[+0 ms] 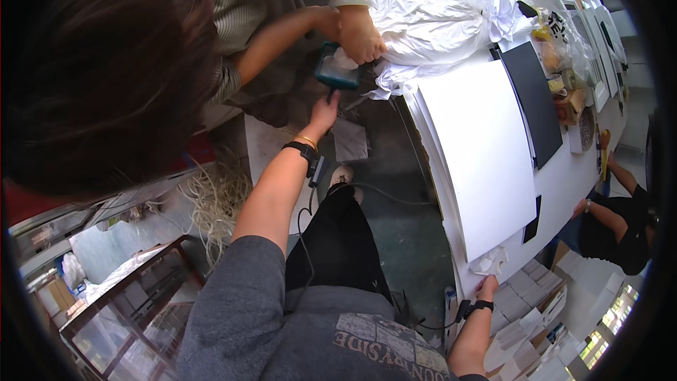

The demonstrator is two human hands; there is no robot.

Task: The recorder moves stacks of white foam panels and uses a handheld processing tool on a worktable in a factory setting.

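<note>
My left hand (325, 114) is closed around the dark handle of a small teal dustpan (337, 74), held out low beside the table. Whitish scraps lie in the pan. Just above it, another person's hands (361, 39) meet at the near corner of a big white plastic bag (430, 10) on the table. My right hand (486, 286) is at the table's near edge, its fingers together against a crumpled white piece of paper or thin plastic (490, 261). Stacked large white boards (476, 162) lie between that hand and the bag.
Black boards (532, 102) lie beside the white stack. Farther right are clear bags (564, 46) and small boxes. A person in black (613, 229) stands at the table's right side. Pale tangled strips (215, 190) lie on the floor at left. White stacks (529, 293) fill the lower right.
</note>
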